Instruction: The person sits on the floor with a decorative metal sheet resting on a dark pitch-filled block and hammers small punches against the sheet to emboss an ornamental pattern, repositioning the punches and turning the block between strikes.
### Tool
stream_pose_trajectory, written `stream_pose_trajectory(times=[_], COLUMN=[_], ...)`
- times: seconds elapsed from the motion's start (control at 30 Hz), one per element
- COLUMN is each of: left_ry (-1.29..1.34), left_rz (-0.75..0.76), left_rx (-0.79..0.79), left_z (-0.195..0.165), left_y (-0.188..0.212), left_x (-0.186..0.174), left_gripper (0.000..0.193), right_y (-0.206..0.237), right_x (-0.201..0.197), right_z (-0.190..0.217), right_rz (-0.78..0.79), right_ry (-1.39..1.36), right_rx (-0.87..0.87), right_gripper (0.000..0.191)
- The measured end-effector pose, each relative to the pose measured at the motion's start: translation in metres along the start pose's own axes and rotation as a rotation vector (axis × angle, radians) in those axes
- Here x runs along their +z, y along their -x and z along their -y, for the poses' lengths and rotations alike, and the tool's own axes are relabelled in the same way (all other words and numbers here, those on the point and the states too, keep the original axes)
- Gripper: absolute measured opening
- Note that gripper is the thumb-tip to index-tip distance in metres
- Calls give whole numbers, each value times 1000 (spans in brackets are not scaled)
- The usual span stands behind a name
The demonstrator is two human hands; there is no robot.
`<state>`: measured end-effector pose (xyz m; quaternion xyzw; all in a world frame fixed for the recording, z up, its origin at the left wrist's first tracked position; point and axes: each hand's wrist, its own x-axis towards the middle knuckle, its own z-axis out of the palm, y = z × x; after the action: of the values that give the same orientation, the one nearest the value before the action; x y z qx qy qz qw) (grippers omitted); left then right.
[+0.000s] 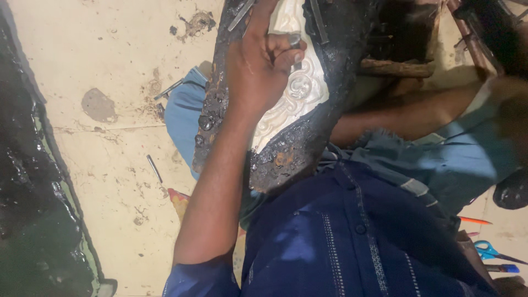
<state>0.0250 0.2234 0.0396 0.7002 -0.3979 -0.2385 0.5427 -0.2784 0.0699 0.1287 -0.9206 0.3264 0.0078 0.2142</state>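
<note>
Black pitch [286, 148] covered a slab propped against the person's lap, and a pale embossed metal sheet [300, 88] with scroll patterns lay bedded in its middle. The left hand [261, 66] rested on that sheet, fingers curled tight around a small metal punch [295, 41] whose tip met the relief. The right hand was out of view; only the right forearm [396, 118] showed, reaching behind the slab toward a wooden block [396, 67], so its grip could not be told. On the stained cream floor [110, 181] to the left lay 1 loose metal rod [154, 168], well apart from the slab. At the lower right edge sat blue-handled scissors [487, 250] near an orange pencil [474, 220].
</note>
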Motion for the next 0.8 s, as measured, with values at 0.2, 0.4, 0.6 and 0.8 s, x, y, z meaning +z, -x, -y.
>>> stream_pose_trajectory(times=[0.2, 0.4, 0.6, 0.8], left_ry=[50, -18, 66, -120], left_rz=[46, 17, 31, 25], left_rx=[42, -65, 5, 35], left_z=[-4, -5, -1, -4], left_y=[-4, -12, -10, -9], left_x=[-2, -7, -2, -5], left_gripper=[78, 70, 78, 80], right_y=[-10, -20, -22, -27], right_x=[-11, -19, -18, -23], right_z=[31, 32, 26, 45], right_rz=[68, 54, 75, 75], right_ry=[147, 86, 202, 100], right_rx=[-43, -7, -96, -7], right_gripper=[34, 35, 36, 37])
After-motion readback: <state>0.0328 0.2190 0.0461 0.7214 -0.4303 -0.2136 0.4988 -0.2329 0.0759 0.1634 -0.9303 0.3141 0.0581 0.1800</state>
